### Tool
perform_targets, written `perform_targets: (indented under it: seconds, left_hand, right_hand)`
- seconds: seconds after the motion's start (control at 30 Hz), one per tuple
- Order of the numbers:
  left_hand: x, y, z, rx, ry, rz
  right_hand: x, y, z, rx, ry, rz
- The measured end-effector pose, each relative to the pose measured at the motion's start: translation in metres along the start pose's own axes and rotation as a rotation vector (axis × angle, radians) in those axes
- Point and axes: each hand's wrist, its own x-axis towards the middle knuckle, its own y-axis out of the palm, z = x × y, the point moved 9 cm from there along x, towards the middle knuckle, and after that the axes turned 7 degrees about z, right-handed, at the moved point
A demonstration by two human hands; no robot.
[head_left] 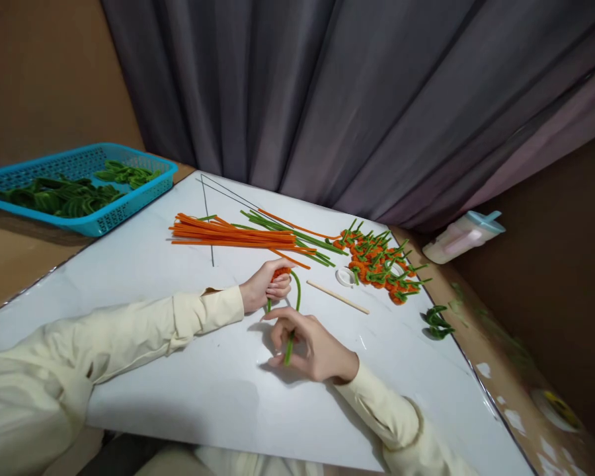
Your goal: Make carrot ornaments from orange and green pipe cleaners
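Note:
My left hand (266, 287) is closed around a small coiled orange pipe cleaner piece (280, 272), most of it hidden by the fingers. From it a green pipe cleaner (298, 291) bows out and down to my right hand (313, 345), whose curled thumb and fingers hold its lower part. A short green end also sticks out below the left hand. Just beyond lies a bundle of orange pipe cleaners (233, 235), partly over several green pipe cleaners (307, 237). To the right sits a cluster of orange coiled pieces with green stems (377, 258).
A thin wooden stick (338, 297) and a white round lid (346, 276) lie beyond my right hand. Curled green pieces (437, 322) rest near the right edge. A blue basket (99, 225) holding green pieces stands at left; a light-blue-lidded cup (459, 239) lies tilted at right.

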Motion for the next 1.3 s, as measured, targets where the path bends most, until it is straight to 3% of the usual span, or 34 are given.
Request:
perform_targets:
  seconds: [0.07, 0.13, 0.3, 0.5, 0.73, 1.3]
  left_hand:
    - [0.000, 0.002, 0.002, 0.019, -0.024, 0.028]
    - [0.000, 0.004, 0.003, 0.035, -0.043, 0.057]
    - [0.001, 0.006, 0.005, 0.049, -0.056, 0.087]
    - [0.001, 0.008, 0.000, -0.018, -0.026, 0.087]
    - [0.004, 0.003, -0.003, -0.187, 0.021, 0.043]
    - [-0.002, 0.013, -0.003, -0.359, 0.131, -0.072]
  right_hand:
    - [0.002, -0.004, -0.007, 0.192, 0.036, -0.036]
    - [0.003, -0.012, -0.016, 0.241, 0.086, -0.124]
    - [-0.005, -0.034, -0.016, -0.210, 0.079, -0.350]
    - [-0.005, -0.026, -0.008, -0.472, 0.047, -0.295]
    - [-0.012, -0.026, 0.002, -0.645, -0.007, -0.453]
    - [-0.017, -0.024, 0.023, -0.961, -0.037, -0.699]
